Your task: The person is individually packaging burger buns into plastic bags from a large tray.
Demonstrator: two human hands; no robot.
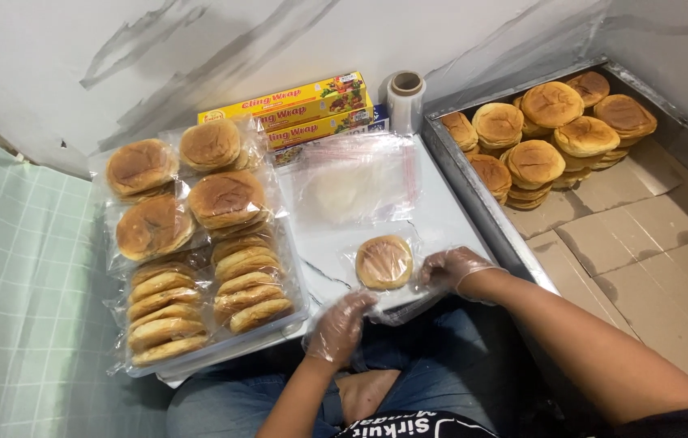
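Two gloved hands are working at the near edge of a white board [441, 219], both in thin clear plastic gloves. The right hand [451, 268] is pinching the edge of a clear plastic bag [396, 284] with a single bun [383, 262] inside it, fingers closed on the film just right of the bun. The left hand [339, 324] sits lower down at the board's front edge, fingers curled loosely by the bag's near corner, but I honestly can't tell if it's gripping the plastic or just resting against it. The bagged bun lies flat on the board, front and centre, between the two hands.

Just behind it is a stack of empty clear bags [356, 178], flat and a bit crinkled. To the left there's a whole batch of wrapped buns [198, 243], some lying flat at the back, the nearer ones standing on edge in two rows. Against the wall at the back sit long yellow boxes [299, 109] with red lettering and a food picture on one end, stacked up, with an upright roll of clear film [405, 99] just beside them. Off to the right, a metal tray [473, 191] lined with cardboard holds piles of unwrapped buns [550, 134] in its far corner.
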